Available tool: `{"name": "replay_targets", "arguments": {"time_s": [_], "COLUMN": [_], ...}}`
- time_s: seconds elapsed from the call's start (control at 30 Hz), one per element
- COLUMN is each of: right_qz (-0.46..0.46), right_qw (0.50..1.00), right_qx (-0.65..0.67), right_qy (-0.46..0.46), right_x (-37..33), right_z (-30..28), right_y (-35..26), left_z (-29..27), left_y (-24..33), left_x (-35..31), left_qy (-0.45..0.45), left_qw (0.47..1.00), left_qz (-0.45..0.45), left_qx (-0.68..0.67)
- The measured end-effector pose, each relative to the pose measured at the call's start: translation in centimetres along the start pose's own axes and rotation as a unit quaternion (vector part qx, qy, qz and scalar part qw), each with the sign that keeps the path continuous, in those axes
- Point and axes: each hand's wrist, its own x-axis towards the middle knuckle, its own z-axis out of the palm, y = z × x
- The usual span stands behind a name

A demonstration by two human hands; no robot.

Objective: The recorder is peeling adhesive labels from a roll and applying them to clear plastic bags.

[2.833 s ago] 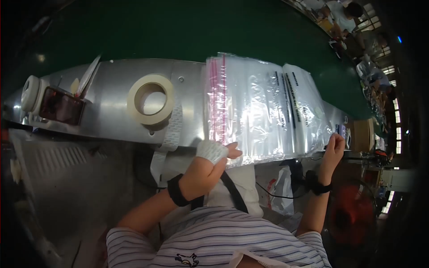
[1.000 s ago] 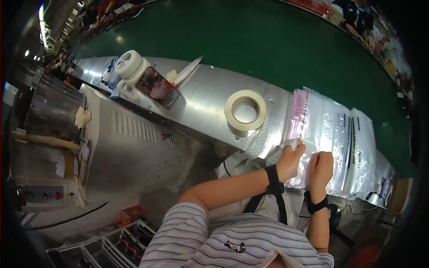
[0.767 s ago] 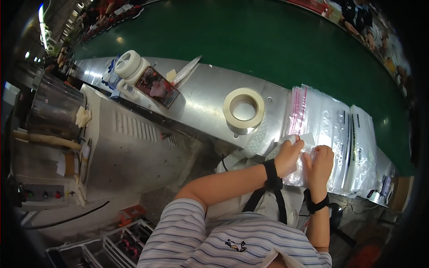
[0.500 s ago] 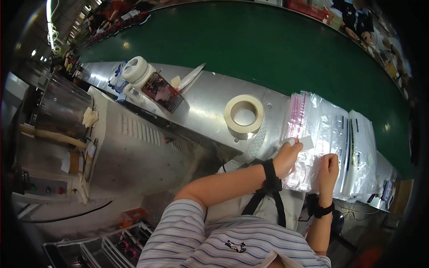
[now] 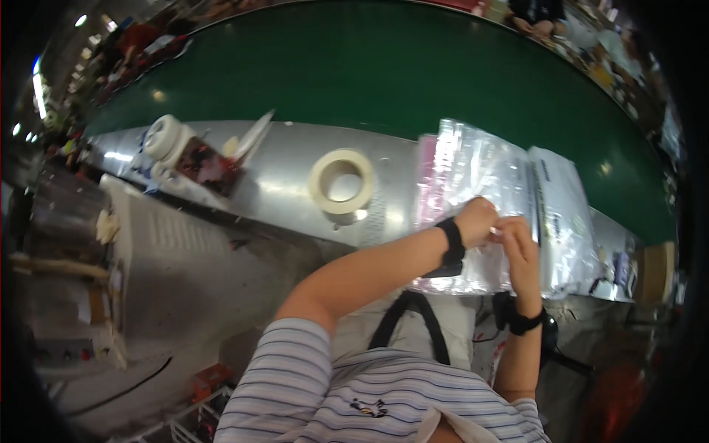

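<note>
On the shiny grey metal table (image 5: 284, 166), just in front of the person, lies a flat pile of clear, shiny plastic bags (image 5: 484, 166) with pink strips (image 5: 427, 173) along the left side. Beside it on the right lie more clear plastic bags with dark print (image 5: 559, 221). Both hands are over the first pile. The left hand (image 5: 476, 219) has its fingers curled in, and the right hand (image 5: 519, 240) has bent fingers that come up close to it. A tiny pale bit (image 5: 495, 231) shows by the fingertips, but it is too blurry to tell what it is or which hand pinches it. One bag should be very light, soft and floppy, and likely slippery, so bags may slide over each other. It could crease or tear. A pinch on the pink edge, which is probably stiffer, looks like the best hold.
</note>
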Motion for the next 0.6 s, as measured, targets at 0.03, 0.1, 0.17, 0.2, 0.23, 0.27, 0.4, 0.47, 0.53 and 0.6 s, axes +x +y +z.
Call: {"name": "replay_targets", "arguments": {"time_s": [0.03,0.1,0.17,0.2,0.23,0.27,0.4,0.47,0.53,0.6], "right_qz": [0.025,-0.006,-0.017,-0.075,-0.13,-0.168,-0.206,-0.192,-0.067,0.143], "right_qw": [0.999,0.998,0.991,0.968,0.931,0.904,0.887,0.905,0.959,0.989], "right_qx": [-0.026,-0.069,-0.124,-0.233,-0.335,-0.385,-0.41,-0.376,-0.269,-0.029], "right_qy": [-0.006,-0.011,-0.038,-0.052,-0.068,-0.076,-0.057,-0.052,-0.063,-0.031], "right_x": [-0.1,-0.6,-1.9,-2.5,-3.0,-3.0,-2.8,-2.1,-1.2,-0.3], "right_z": [-0.8,-1.0,-0.5,-0.2,0.5,1.2,2.7,2.3,1.3,0.0], "right_y": [0.7,1.2,-0.3,-0.5,-0.6,-0.6,1.9,1.9,2.5,2.5], "left_z": [1.2,-0.1,-2.2,-3.6,-4.2,-4.7,-5.7,-6.2,-6.3,-6.2], "left_y": [3.5,4.9,6.1,6.0,6.6,6.9,5.9,5.8,5.7,5.3], "left_x": [-1.7,-3.1,-5.1,-6.0,-7.2,-8.3,-12.2,-14.3,-15.5,-16.1], "left_qy": [-0.032,-0.033,0.018,-0.026,-0.014,0.004,0.034,0.012,-0.003,0.01], "left_qw": [0.983,0.97,0.96,0.956,0.962,0.966,0.979,0.99,0.994,1.0], "left_qz": [-0.11,-0.131,-0.201,-0.21,-0.209,-0.194,-0.12,-0.075,-0.045,0.0], "left_qx": [-0.146,-0.201,-0.195,-0.201,-0.177,-0.17,-0.163,-0.115,-0.095,0.007]}}
